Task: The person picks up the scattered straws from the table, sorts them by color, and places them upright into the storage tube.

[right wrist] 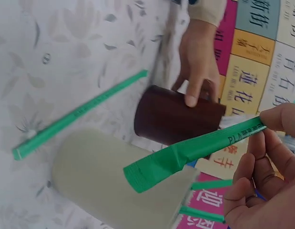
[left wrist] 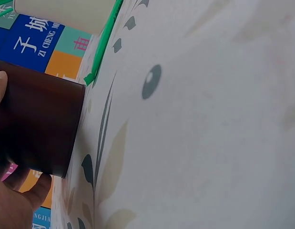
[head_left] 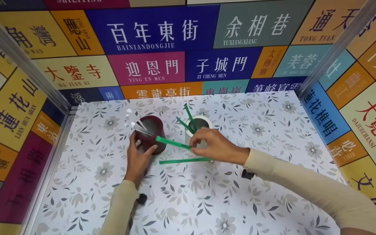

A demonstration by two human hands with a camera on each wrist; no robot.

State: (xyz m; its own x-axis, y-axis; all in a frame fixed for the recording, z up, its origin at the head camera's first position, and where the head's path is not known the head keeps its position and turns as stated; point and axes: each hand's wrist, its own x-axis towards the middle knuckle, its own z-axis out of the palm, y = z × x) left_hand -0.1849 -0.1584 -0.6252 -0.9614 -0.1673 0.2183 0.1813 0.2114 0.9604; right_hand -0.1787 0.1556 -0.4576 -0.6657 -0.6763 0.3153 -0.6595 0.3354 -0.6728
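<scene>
My left hand holds a dark red cup round its side, thumb at the near side. Several clear or whitish thin sticks poke up from that cup. In my right hand, thumb and fingers pinch one end of a green wrapped straw, its free end pointing towards the red cup. Behind the right hand stands a cream-white cup, partly hidden in the head view, with two green wrapped straws sticking out. Another green wrapped straw lies on the table in front of the cups.
A white cloth with a grey floral print covers the table. Walls with coloured lettered panels rise at the back and both sides. Metal posts stand at the corners.
</scene>
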